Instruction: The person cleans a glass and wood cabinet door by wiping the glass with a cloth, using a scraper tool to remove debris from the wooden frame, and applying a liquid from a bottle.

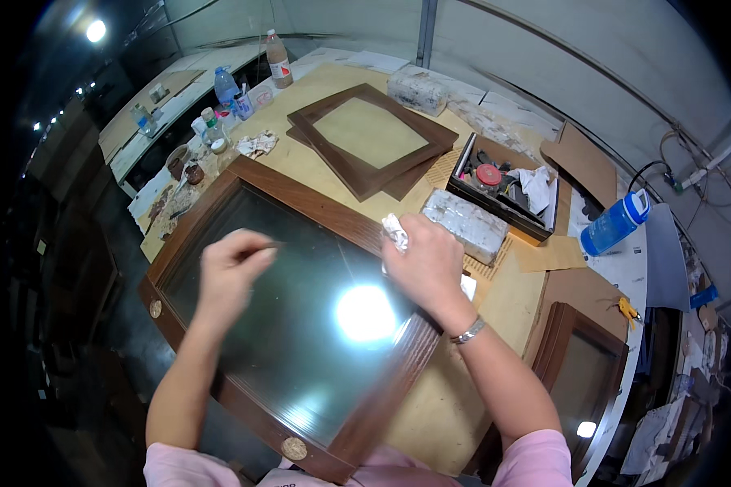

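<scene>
A brown wooden framed glass panel lies tilted across the table in front of me. Its dark glass mirrors a bright lamp, and round carved discs sit at two of its corners. Above the glass is my left hand, slightly blurred. Its thumb and fingers are pinched together, and a tiny dark thing may stick out at their tips; I cannot make it out. My right hand, with a metal band at the wrist, is closed around a crumpled white cloth at the frame's right side.
Two brown frames lie stacked at the back. To the right stand an open box of odds and ends, a wrapped block and a blue bottle. Another glazed frame leans near right. Bottles and jars line the left edge.
</scene>
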The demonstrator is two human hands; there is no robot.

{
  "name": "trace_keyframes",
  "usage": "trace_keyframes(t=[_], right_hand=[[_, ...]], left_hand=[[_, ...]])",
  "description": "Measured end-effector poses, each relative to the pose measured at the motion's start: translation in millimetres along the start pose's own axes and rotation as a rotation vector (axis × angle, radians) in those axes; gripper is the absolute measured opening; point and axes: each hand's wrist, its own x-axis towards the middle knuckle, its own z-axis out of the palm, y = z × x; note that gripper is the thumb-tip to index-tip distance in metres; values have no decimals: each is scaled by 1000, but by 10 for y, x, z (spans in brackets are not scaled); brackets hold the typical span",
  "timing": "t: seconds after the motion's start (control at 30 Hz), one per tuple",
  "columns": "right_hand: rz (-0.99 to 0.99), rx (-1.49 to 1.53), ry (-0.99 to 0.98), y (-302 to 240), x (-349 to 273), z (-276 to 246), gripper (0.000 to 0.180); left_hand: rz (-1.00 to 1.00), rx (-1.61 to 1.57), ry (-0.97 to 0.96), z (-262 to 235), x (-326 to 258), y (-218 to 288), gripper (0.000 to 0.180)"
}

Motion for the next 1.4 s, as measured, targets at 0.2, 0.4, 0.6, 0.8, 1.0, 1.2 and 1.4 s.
trace_keyframes(t=[0.2, 0.4, 0.6, 0.8, 1.0, 1.2, 1.4], right_hand=[[-407, 124, 162, -419, 437, 23, 16], [-722, -126, -254, -407, 372, 369, 20], [398, -37, -453, -177, -83, -1338, 14], [164, 79, 58, 292, -285, -948, 20], [264, -21, -121, 181, 63, -330, 27], [283, 107, -117, 307, 52, -160, 32], [309, 169, -59, 376, 16, -161, 30]], left_hand=[[-273, -263, 131, -707, -479, -189, 1], [-157, -332, 213, -553, -529, -432, 4], [-189, -317, 119, -626, -610, -324, 2], [23, 67, -153, -443, -311, -93, 5], [423, 460, -169, 407, 218, 102, 13], [736, 391, -365, 1206, 80, 163, 12], [806, 368, -683, 918, -171, 215, 7]])
